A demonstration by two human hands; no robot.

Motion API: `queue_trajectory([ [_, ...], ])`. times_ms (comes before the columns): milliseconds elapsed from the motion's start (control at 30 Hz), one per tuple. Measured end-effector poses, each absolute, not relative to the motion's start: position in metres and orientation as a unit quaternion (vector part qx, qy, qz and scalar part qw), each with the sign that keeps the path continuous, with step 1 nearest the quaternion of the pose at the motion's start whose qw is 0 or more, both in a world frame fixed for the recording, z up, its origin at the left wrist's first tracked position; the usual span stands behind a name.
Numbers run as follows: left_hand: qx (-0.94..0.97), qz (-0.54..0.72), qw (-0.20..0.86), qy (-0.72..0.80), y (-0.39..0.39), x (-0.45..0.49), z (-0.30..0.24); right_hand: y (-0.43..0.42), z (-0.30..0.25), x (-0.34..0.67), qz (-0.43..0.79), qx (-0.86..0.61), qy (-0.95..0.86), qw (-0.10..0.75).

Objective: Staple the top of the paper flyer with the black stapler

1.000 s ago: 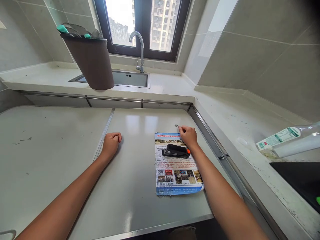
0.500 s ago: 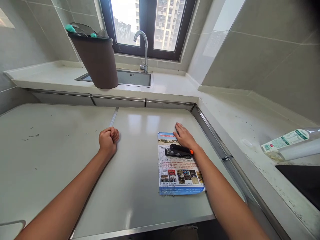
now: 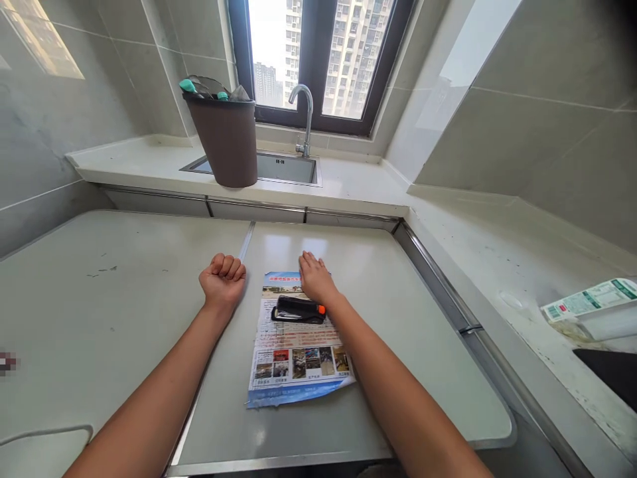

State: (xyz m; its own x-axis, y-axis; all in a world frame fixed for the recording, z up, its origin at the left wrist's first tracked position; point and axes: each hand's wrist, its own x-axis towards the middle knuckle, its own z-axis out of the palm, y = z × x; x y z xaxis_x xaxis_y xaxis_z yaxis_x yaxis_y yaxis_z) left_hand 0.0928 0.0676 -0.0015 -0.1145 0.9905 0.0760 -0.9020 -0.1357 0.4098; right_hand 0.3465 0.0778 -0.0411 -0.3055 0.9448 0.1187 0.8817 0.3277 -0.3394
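One stapler [image 3: 298,309] atop flyer [image 3: 297,362], bin [image 3: 227,143] beyond

stapler [image 3: 298,310] lies on flyer [image 3: 297,348]; right hand [image 3: 314,277] behind it, left hand [image 3: 223,280] left.

We stand in a home kitchen: a steel sink [image 3: 279,167] with a curved faucet [image 3: 304,113] sits under the window [image 3: 318,60], grey wall tiles [image 3: 522,126] surround the pale desk [image 3: 124,279], and apartment towers show outside.

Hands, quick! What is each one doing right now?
Left hand: shut in a fist on the table, nothing seen in it.
Right hand: open, flat on the flyer top edge, by the stapler.
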Motion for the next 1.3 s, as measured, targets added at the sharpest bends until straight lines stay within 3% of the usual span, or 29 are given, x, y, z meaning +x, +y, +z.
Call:
queue_trajectory([
  [333, 0.181, 0.738, 0.641, 0.111, 0.075, 0.085, -0.005, 0.095, -0.042, 0.259, 0.147, -0.53, -0.817, 0.17],
  [633, 0.192, 0.733, 0.639, 0.131, 0.075, 0.085, -0.004, 0.081, -0.01, 0.317, 0.093, -0.552, -0.776, 0.29],
  [733, 0.196, 0.731, 0.639, 0.139, 0.075, 0.087, -0.005, 0.071, -0.006, 0.381, 0.066, -0.635, -0.722, 0.267],
  [833, 0.201, 0.73, 0.637, 0.146, 0.074, 0.088, -0.005, 0.06, -0.011, 0.455, 0.021, -0.74, -0.66, 0.131],
  [933, 0.204, 0.73, 0.635, 0.15, 0.074, 0.089, -0.004, 0.048, -0.018, 0.52, -0.016, -0.793, -0.605, 0.068],
  [1300, 0.207, 0.728, 0.632, 0.167, 0.072, 0.091, 0.0, 0.045, -0.028, 0.564, -0.022, -0.848, -0.522, 0.09],
])
